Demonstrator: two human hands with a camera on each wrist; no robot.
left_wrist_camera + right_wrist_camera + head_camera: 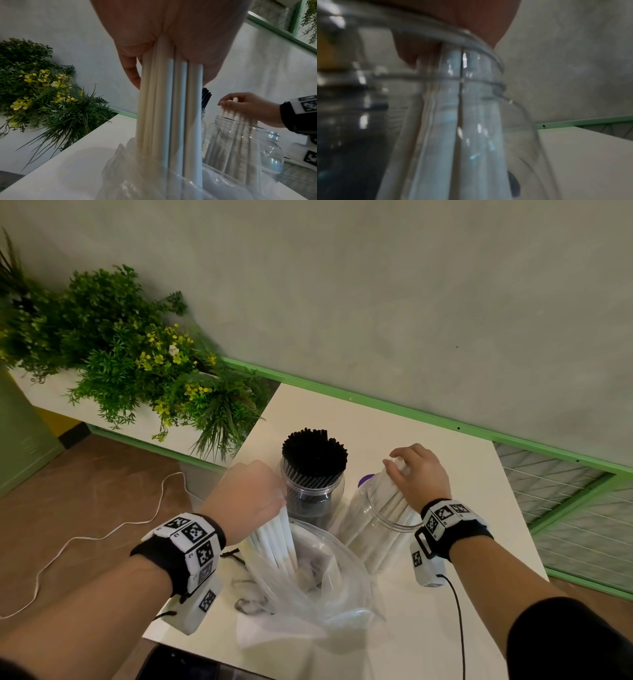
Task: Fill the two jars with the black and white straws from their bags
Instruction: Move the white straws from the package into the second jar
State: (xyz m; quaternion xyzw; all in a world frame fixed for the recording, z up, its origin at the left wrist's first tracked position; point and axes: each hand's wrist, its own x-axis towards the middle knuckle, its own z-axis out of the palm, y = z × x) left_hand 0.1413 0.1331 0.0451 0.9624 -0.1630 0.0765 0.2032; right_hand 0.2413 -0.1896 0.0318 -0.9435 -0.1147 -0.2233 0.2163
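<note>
Black straws [314, 453] fill the clear jar [313, 491] at the back of the white table [479, 491]. To its right a second clear jar [380, 529] [240, 146] [471, 108] holds white straws [390, 501] [229, 115]. My right hand [416, 470] [247, 105] grips the tops of those straws above the jar's mouth. My left hand [250, 494] [171, 40] grips a bunch of white straws [277, 539] [169, 115] whose lower ends stand in an open clear plastic bag [322, 577] [137, 175] at the table's front.
A planter of green foliage with yellow flowers [130, 354] stands left of the table. A purple lid [364, 479] lies behind the right jar. A green rail [411, 409] runs along the wall. A white cord [102, 535] trails on the floor.
</note>
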